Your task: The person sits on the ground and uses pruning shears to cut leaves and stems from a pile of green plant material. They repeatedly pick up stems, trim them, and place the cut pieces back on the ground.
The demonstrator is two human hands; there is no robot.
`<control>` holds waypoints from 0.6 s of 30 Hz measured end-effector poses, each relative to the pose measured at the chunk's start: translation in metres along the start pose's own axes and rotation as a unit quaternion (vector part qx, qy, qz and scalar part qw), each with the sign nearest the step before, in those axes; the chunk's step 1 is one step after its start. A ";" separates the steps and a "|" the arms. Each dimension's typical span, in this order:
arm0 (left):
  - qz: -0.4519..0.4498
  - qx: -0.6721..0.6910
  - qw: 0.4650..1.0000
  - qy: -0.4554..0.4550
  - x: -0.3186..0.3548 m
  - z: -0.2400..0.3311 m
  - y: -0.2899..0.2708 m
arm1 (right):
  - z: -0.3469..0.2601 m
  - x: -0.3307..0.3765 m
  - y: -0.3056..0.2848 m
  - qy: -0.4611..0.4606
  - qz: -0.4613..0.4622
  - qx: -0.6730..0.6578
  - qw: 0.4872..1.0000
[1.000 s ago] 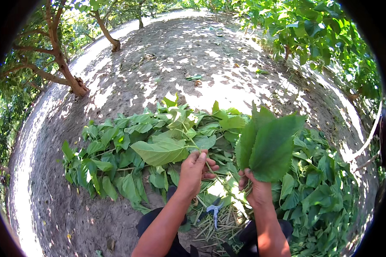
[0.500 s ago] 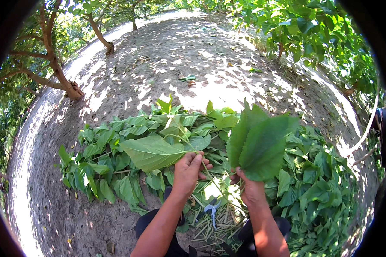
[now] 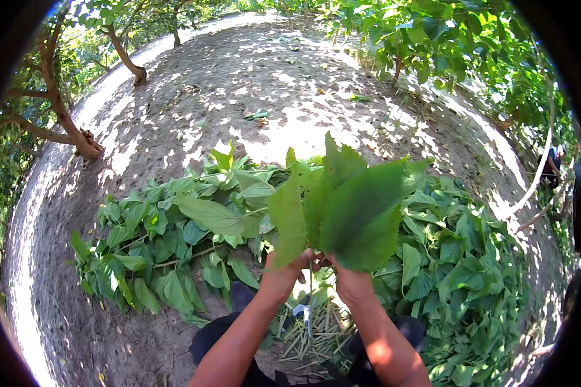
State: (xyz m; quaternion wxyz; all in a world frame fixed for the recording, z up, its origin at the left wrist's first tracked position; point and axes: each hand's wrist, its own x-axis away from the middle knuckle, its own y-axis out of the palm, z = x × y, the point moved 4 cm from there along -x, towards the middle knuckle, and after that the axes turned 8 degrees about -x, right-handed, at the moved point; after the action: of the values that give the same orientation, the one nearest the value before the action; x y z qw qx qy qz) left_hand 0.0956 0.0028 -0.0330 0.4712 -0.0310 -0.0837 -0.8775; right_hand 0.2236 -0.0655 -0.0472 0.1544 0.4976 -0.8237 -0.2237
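My two hands meet above the cut stems in front of me. Between thumb and fingers, my right hand [image 3: 351, 281] grips a bunch of large green leaves [image 3: 363, 216] with toothed edges, which fan upward. My left hand [image 3: 286, 276] is closed on a thin green leafy stem [image 3: 311, 284] right beside that bunch; a paler leaf partly covers this hand. The fingertips are mostly hidden behind leaves. Below the hands, a pair of pruning shears [image 3: 305, 315] with light grey-blue handles lies on a litter of cut green stems [image 3: 326, 326].
Leafy cut branches [image 3: 164, 251] lie piled ahead and to the left. A big heap of picked leaves [image 3: 461, 284] spreads on the right. Dry, cracked soil [image 3: 142, 342] surrounds them. Tree trunks [image 3: 64, 116] stand at the far left, with a bare branch [image 3: 539, 168] at the right.
My hands have come together, the right moving left with its leaf bunch. The large leaf beside my left hand now sits apart to its left. The view has shifted slightly right.
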 end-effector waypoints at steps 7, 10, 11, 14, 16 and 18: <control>-0.008 -0.025 0.999 0.027 0.000 0.001 0.009 | -0.015 0.010 0.013 -0.105 -0.021 0.237 0.966; 0.008 -0.124 0.988 0.088 0.002 -0.001 0.010 | -0.018 0.008 0.022 -0.063 -0.059 0.151 0.985; 0.020 -0.167 0.979 0.115 0.003 -0.002 0.009 | -0.018 0.007 0.025 -0.027 -0.068 0.088 0.993; -0.002 -0.266 0.961 0.080 0.005 -0.007 0.005 | -0.021 0.005 0.029 -0.138 -0.101 0.208 0.963; -0.004 -0.213 0.977 -0.029 0.007 -0.007 0.003 | -0.020 0.005 0.028 -0.148 -0.072 0.146 0.975; -0.008 -0.109 0.990 -0.088 0.006 -0.004 0.005 | -0.010 0.003 0.022 -0.111 -0.051 0.054 0.991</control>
State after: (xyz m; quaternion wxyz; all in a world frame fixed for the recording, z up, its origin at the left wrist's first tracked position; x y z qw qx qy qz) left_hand 0.0961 -0.0054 -0.0354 0.4484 -0.1587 -0.0293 -0.8792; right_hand 0.2103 -0.0613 -0.0272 0.0230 0.5188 -0.8199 -0.2409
